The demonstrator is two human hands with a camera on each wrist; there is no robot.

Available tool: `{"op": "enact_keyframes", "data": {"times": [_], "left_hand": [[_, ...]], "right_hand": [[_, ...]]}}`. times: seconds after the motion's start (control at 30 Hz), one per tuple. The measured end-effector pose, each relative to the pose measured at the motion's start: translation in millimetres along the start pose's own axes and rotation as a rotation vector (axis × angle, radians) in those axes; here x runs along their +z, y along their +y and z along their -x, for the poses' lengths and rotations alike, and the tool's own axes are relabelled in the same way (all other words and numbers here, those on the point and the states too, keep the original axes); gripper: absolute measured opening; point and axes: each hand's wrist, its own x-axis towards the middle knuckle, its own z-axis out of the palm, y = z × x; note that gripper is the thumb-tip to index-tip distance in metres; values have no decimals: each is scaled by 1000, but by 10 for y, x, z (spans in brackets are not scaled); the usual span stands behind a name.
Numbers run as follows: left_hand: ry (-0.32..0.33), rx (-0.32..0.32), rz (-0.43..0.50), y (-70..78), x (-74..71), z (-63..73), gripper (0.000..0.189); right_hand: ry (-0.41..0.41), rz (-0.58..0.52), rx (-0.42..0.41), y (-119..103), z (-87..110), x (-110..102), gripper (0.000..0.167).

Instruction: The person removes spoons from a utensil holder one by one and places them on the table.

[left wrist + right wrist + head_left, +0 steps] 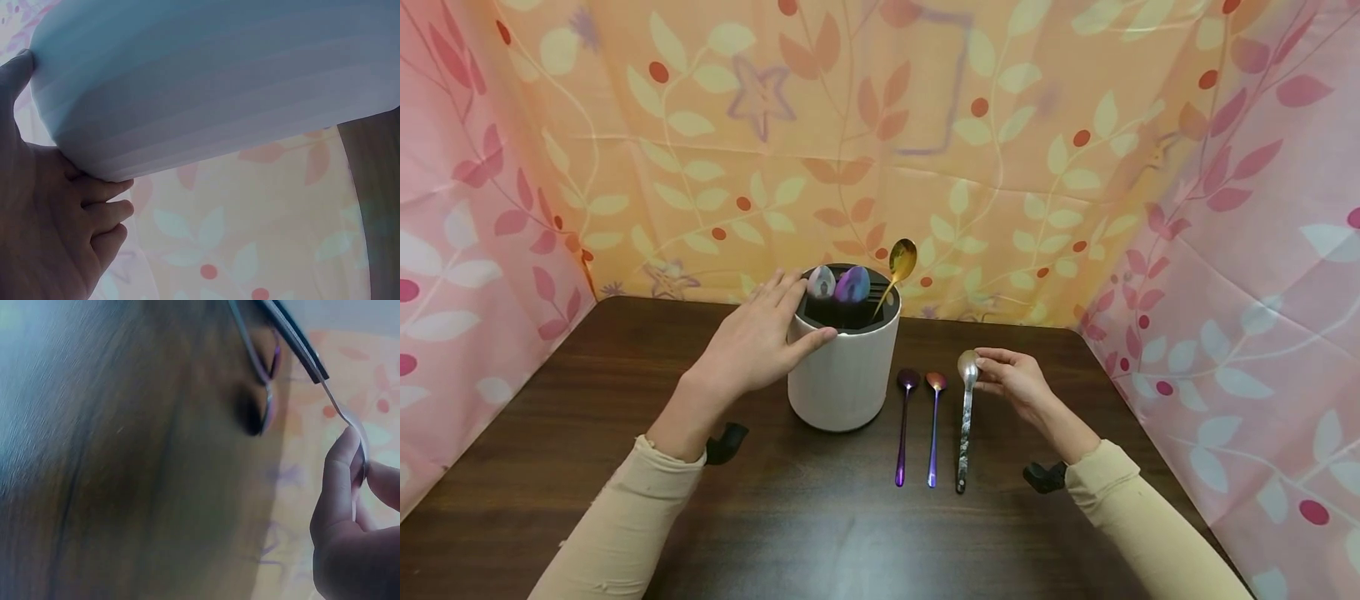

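My left hand (756, 337) rests against the left side and rim of a white cutlery holder (842, 383) with a black slotted top. Its fingers and thumb are extended, as the left wrist view also shows. Upright in the holder are a silvery spoon (822, 283), a purple-blue spoon (853, 285) and a leaning gold spoon (902, 260). My right hand (1018, 385) pinches a silver spoon with a dark patterned handle (965, 433) by its bowl. That handle points toward me; in the right wrist view the pinched bowl (357, 428) sits between thumb and fingers.
A dark purple spoon (904, 425) and an orange-to-blue spoon (934, 429) lie side by side on the brown table (775, 533), right of the holder. Floral cloth (850, 183) stands behind the table and along both sides.
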Motion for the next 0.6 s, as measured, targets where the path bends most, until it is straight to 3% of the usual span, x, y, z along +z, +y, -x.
{"op": "enact_keyframes", "data": {"times": [0.6], "left_hand": [[10,0,6,14,3,5,101]], "right_hand": [[-60,-23,143,320,-235,-146,52]]}}
